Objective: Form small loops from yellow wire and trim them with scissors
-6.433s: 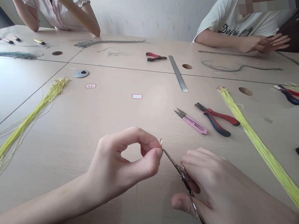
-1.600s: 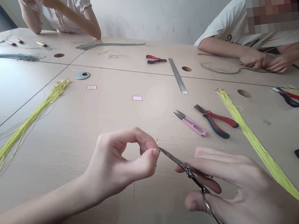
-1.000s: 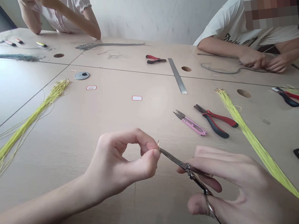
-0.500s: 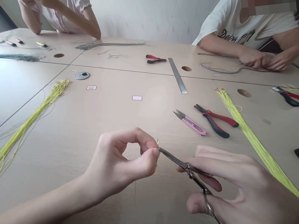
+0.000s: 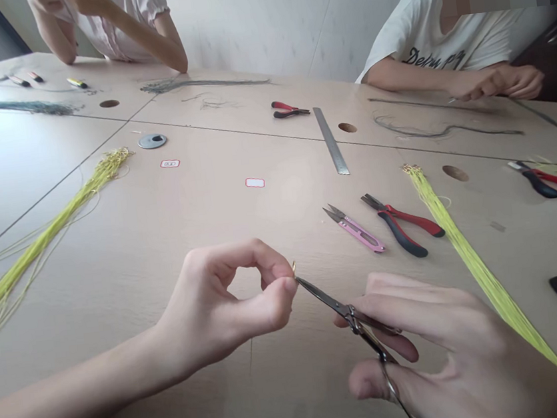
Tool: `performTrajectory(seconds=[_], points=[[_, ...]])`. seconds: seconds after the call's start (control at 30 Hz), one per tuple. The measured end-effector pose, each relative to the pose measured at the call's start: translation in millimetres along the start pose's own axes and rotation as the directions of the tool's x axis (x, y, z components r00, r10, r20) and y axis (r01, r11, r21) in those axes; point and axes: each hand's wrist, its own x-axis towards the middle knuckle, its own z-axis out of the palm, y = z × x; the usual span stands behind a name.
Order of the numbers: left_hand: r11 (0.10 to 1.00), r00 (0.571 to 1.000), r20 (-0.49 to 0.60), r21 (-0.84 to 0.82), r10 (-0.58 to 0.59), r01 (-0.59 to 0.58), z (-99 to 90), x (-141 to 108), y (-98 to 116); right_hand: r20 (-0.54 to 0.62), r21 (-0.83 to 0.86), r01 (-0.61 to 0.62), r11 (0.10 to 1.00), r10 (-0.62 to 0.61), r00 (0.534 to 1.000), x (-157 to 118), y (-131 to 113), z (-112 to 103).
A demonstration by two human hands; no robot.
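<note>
My left hand [image 5: 223, 302] pinches a small gold ring [image 5: 294, 269] between thumb and forefinger, and a thin thread may run from it, too fine to tell. My right hand [image 5: 439, 345] holds small steel scissors [image 5: 343, 311] with its fingers through the bows. The scissor tips reach my left thumb and forefinger, right beside the ring. The blades look nearly shut. Part of the scissors' lower bow is hidden behind my right fingers.
On the wooden table [image 5: 107, 208] lie pink thread snips [image 5: 356, 232], red-black pliers [image 5: 401, 228], yellow cord bundles [image 5: 476, 267], and a steel ruler [image 5: 331, 141]. A co-worker's hands [image 5: 500, 82] are at the far right; another person's arm [image 5: 138, 40] rests beyond.
The co-worker's hands at the right have lifted and moved up from the grey cord. My hands, the scissors and the ring have hardly moved.
</note>
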Motion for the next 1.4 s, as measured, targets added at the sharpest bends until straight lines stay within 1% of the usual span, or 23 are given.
performTrajectory(seconds=[0.13,0.27,0.4,0.6,0.77,0.93,1.1,1.27,1.4], points=[[1.000,1.000,0.016,-0.004,0.000,0.000,-0.2,0.8,0.5,-0.026,-0.041,-0.011,0.999,0.010,1.000,-0.2,-2.3,-1.0],[1.000,0.999,0.039,0.001,0.008,-0.008,-0.6,1.6,1.3,0.002,-0.051,-0.019,0.999,0.019,1.000,-3.5,-1.9,-1.4],[1.000,0.998,0.057,-0.002,0.010,-0.010,-0.6,1.7,0.9,-0.009,-0.041,-0.006,0.999,0.006,1.000,-5.0,-1.8,-2.2],[1.000,0.998,0.055,-0.017,0.009,-0.008,-0.5,1.1,-1.0,-0.013,-0.011,0.029,1.000,-0.029,0.999,-5.0,1.7,-3.0],[1.000,0.999,0.045,-0.023,0.014,-0.013,-0.1,0.8,-0.5,-0.001,-0.052,-0.014,0.999,0.014,1.000,-5.6,2.4,-2.0],[1.000,0.999,0.052,-0.022,0.017,-0.016,-0.3,0.8,-0.1,-0.011,-0.052,-0.006,0.999,0.005,1.000,-3.2,1.3,-1.9],[1.000,0.998,0.055,-0.026,0.013,-0.012,-0.1,1.1,-1.4,-0.016,-0.011,0.020,1.000,-0.020,1.000,-3.5,2.6,-2.1],[0.999,0.999,0.050,-0.036,0.017,-0.015,-1.1,-0.3,-0.4,-0.002,-0.080,-0.037,0.996,0.037,0.999,-3.6,1.1,-0.9],[1.000,0.998,0.060,-0.021,0.015,-0.014,-1.7,-1.3,0.2,-0.012,-0.057,-0.018,0.998,0.017,1.000,-2.1,-1.9,-1.5]])
